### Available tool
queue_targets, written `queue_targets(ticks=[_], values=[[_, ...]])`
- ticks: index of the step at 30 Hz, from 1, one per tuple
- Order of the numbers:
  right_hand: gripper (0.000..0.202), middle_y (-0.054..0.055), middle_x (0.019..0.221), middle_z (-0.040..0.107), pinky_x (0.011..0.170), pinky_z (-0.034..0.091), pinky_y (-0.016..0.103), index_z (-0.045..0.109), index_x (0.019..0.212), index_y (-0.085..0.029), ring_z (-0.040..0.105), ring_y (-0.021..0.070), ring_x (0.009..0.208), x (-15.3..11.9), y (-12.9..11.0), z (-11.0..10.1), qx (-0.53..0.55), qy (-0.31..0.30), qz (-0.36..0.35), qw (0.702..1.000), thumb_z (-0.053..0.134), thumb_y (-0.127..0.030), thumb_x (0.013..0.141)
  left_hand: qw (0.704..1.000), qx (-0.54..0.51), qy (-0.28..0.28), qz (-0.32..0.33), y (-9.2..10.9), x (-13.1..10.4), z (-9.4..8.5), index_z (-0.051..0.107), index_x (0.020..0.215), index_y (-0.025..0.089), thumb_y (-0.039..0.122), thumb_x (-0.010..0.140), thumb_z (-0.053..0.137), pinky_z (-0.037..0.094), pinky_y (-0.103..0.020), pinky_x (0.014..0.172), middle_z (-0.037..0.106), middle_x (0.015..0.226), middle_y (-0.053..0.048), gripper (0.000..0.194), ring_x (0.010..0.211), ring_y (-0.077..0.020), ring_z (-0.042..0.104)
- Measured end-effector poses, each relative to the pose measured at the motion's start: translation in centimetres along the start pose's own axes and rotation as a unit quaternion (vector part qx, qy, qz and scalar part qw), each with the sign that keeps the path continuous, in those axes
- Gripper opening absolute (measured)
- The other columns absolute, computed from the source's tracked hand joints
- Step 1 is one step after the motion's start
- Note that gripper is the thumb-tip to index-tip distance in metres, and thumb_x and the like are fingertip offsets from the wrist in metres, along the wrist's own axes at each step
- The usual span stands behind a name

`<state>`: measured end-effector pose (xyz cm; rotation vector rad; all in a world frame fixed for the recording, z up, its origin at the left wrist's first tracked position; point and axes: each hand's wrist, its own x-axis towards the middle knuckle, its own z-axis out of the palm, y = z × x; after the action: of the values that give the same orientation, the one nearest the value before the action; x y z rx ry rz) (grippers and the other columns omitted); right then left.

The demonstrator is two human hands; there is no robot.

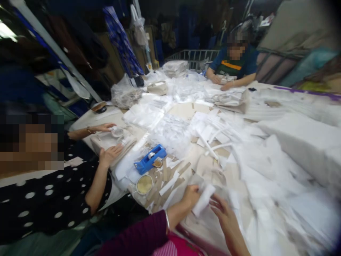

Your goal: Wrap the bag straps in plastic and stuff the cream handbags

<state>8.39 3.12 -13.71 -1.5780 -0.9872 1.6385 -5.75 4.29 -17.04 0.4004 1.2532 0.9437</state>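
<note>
At the lower middle of the head view, my left hand (pixel 190 197) has its fingers curled round the left side of a folded white piece (pixel 204 200). Just to the right, my right hand (pixel 222 209) is held with its fingers apart, close to that white piece. Thin translucent wrapping and beige fabric (pixel 210 170) lie under and beyond both hands. A blue tape dispenser (pixel 150 159) stands to the left, with a round tub of yellowish content (pixel 144 184) in front of it. Cardboard and white paper strips (pixel 170 183) lie between the tub and my hands.
At the left, a person in a dotted top (pixel 53 199) has both hands over a stack of beige fabric (pixel 124 151). Another person (pixel 234 67) sits across the table, handling a small item. White sheets and plastic (pixel 277 170) cover the right side.
</note>
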Motion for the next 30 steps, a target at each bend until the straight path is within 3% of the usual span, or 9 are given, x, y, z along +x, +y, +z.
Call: queue_targets(ticks=[3, 6, 9, 12, 15, 18, 21, 26, 30], values=[[0.055, 0.006, 0.11, 0.066, 0.079, 0.047, 0.035, 0.061, 0.114, -0.025, 0.06, 0.0254, 0.1, -0.8, -2.5, 0.3, 0.044, 0.011, 0.008, 0.999, 0.07, -0.041, 0.063, 0.999, 0.037, -0.012, -0.002, 1.1, -0.6, 0.1, 0.067, 0.081, 0.012, 0.045, 0.052, 0.08, 0.045, -0.028, 0.053, 0.063, 0.067, -0.005, 0.046, 0.053, -0.0143, 0.055], [0.054, 0.005, 0.088, 0.068, 0.06, 0.041, 0.027, 0.063, 0.103, -0.02, 0.059, 0.0187, 0.076, -0.1, -3.6, 1.0, 0.062, 0.039, 0.058, 0.996, 0.076, -0.045, 0.057, 0.998, 0.05, -0.033, 0.0, 1.2, -0.7, -0.1, 0.066, 0.083, 0.011, 0.045, 0.056, 0.078, 0.046, -0.028, 0.054, 0.063, 0.069, -0.005, 0.045, 0.055, -0.0134, 0.055], [0.044, 0.0, 0.066, 0.061, 0.052, 0.031, 0.024, 0.065, 0.089, -0.017, 0.05, 0.0126, 0.057, 0.6, -3.3, 1.8, 0.084, 0.022, 0.088, 0.992, 0.077, -0.044, 0.055, 0.997, 0.06, -0.04, 0.003, 1.2, -0.8, -0.2, 0.066, 0.089, 0.01, 0.046, 0.059, 0.077, 0.046, -0.027, 0.054, 0.063, 0.07, -0.005, 0.048, 0.055, -0.013, 0.056], [0.032, -0.002, 0.061, 0.057, 0.054, 0.031, 0.024, 0.066, 0.083, -0.018, 0.045, 0.0111, 0.054, 0.3, -3.0, 2.1, 0.094, -0.002, 0.048, 0.994, 0.075, -0.039, 0.06, 0.995, 0.081, -0.055, 0.007, 1.7, -0.9, -0.3, 0.065, 0.09, 0.01, 0.046, 0.062, 0.076, 0.044, -0.025, 0.053, 0.063, 0.07, -0.004, 0.047, 0.055, -0.0122, 0.055], [0.028, -0.001, 0.071, 0.062, 0.06, 0.036, 0.025, 0.067, 0.088, -0.02, 0.049, 0.013, 0.063, -1.2, -3.1, 1.7, 0.112, -0.01, -0.001, 0.994, 0.073, -0.034, 0.064, 0.994, 0.083, -0.077, -0.003, 2.8, -1.3, -0.6, 0.064, 0.087, 0.011, 0.045, 0.063, 0.075, 0.044, -0.024, 0.055, 0.064, 0.072, -0.004, 0.044, 0.058, -0.0125, 0.057], [0.029, 0.0, 0.084, 0.066, 0.074, 0.041, 0.028, 0.065, 0.091, -0.022, 0.055, 0.0189, 0.08, -3.1, -3.0, 1.0, 0.118, -0.01, -0.023, 0.993, 0.074, -0.032, 0.065, 0.99, 0.038, -0.122, -0.061, 3.4, -2.0, -1.2, 0.059, 0.089, 0.013, 0.043, 0.061, 0.076, 0.048, -0.029, 0.063, 0.066, 0.077, -0.006, 0.044, 0.065, -0.0169, 0.063], [0.026, 0.001, 0.083, 0.066, 0.08, 0.042, 0.031, 0.064, 0.088, -0.022, 0.056, 0.0213, 0.084, -4.2, -2.4, 0.4, 0.097, 0.01, -0.03, 0.995, 0.074, -0.033, 0.067, 0.984, -0.011, -0.142, -0.111, 3.2, -2.6, -1.9, 0.055, 0.09, 0.017, 0.037, 0.062, 0.076, 0.049, -0.032, 0.07, 0.067, 0.081, -0.007, 0.041, 0.071, -0.0193, 0.065], [0.026, -0.001, 0.08, 0.065, 0.075, 0.042, 0.028, 0.064, 0.09, -0.021, 0.054, 0.0176, 0.077, -3.3, -2.0, 0.9, 0.078, 0.036, -0.053, 0.995, 0.073, -0.032, 0.068, 0.991, 0.006, -0.1, -0.087, 2.3, -2.8, -1.8, 0.059, 0.083, 0.014, 0.031, 0.065, 0.073, 0.046, -0.027, 0.061, 0.062, 0.07, -0.003, 0.028, 0.059, -0.0137, 0.059], [0.024, 0.001, 0.077, 0.065, 0.067, 0.042, 0.029, 0.066, 0.086, -0.02, 0.054, 0.0182, 0.073, -1.4, -2.6, 1.8, 0.093, 0.009, -0.041, 0.995, 0.07, -0.033, 0.067, 0.991, 0.043, -0.115, -0.047, 2.6, -3.1, -1.6, 0.063, 0.085, 0.013, 0.034, 0.072, 0.066, 0.047, -0.028, 0.06, 0.062, 0.071, -0.005, 0.025, 0.061, -0.0159, 0.059]])
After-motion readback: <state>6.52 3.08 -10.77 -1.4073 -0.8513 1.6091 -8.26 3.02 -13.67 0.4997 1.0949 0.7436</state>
